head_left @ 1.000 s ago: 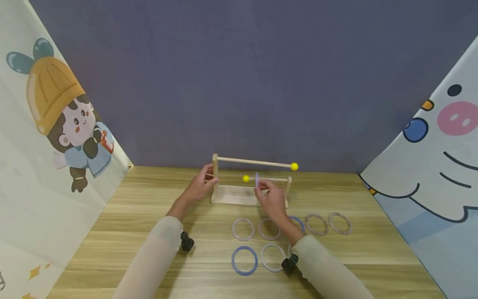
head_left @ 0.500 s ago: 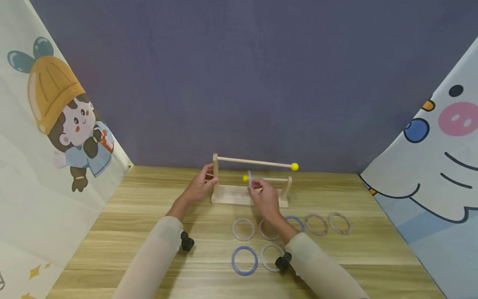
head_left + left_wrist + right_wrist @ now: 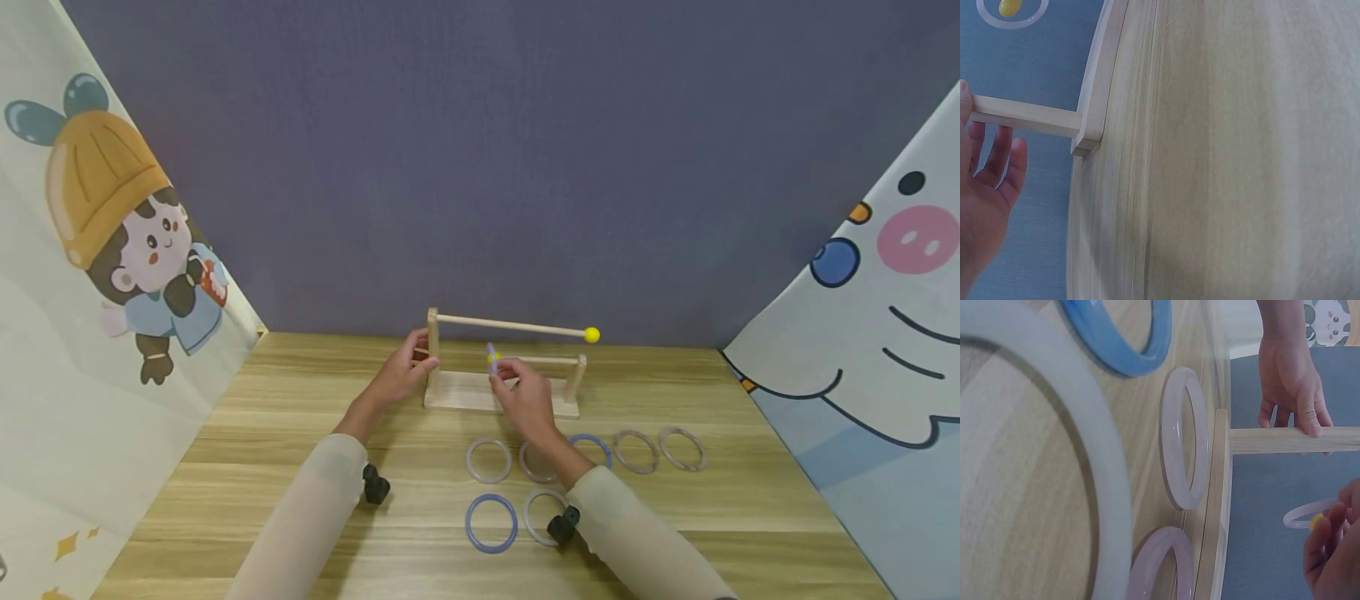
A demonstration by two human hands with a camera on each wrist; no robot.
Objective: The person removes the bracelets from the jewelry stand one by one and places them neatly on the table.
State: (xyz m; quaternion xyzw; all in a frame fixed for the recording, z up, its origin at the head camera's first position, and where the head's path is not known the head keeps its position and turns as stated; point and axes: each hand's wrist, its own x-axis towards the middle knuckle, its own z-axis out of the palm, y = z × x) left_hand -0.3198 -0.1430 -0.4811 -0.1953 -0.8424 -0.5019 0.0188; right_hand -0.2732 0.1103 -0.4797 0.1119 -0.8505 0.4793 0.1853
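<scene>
My left hand (image 3: 401,375) grips the left upright (image 3: 432,342) of a two-rod wooden stand (image 3: 465,392), thumb in front and fingers behind. In the left wrist view that post (image 3: 1025,115) passes by the fingertips. A pale lilac bangle (image 3: 492,367) is pinched between thumb and fingers of my right hand (image 3: 525,402). It stands on edge at the yellow ball (image 3: 498,357) that ends the lower rod (image 3: 540,360). Seen from the left wrist, the ball (image 3: 1010,7) shows inside the bangle's ring (image 3: 1013,25). Fingers of my right hand (image 3: 1329,550) partly cover the bangle (image 3: 1289,519) in the right wrist view.
Several bangles lie on the wooden table before the stand: a blue one (image 3: 491,523), a pale one (image 3: 489,461), and brownish ones (image 3: 636,451) at the right. My right forearm hangs over some of them. The upper rod (image 3: 517,326) ends in another yellow ball (image 3: 592,335).
My right hand has moved left along the lower rod with the lilac bangle, from partway along it to the yellow ball. The left hand stays on the upright.
</scene>
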